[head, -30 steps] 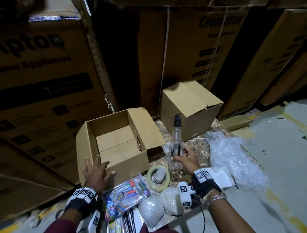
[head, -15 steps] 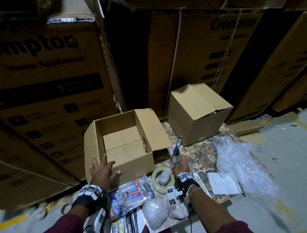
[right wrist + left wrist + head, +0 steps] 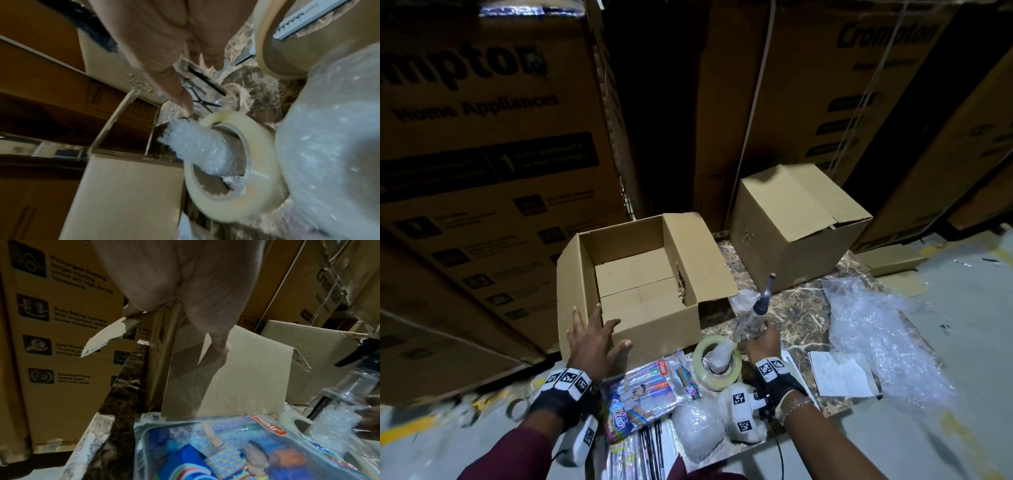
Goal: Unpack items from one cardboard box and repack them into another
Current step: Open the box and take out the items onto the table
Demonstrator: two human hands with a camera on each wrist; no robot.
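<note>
The open brown cardboard box (image 3: 643,284) sits empty. The left hand (image 3: 594,342) rests flat on its front wall, fingers spread wide. Right of the box, the right hand (image 3: 762,342) has lowered the clear spray bottle (image 3: 753,318), gripping it; packing comes next.

Large printed cartons (image 3: 482,164) behind; paper sheet (image 3: 840,375) on marble slab (image 3: 801,311).

Warehouse (stacked appliance cartons (image 3: 482,144))

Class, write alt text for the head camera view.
A person's right hand grips a clear spray bottle beside an open cardboard box, whose near corner the left hand touches; a tape roll lies nearby.
</note>
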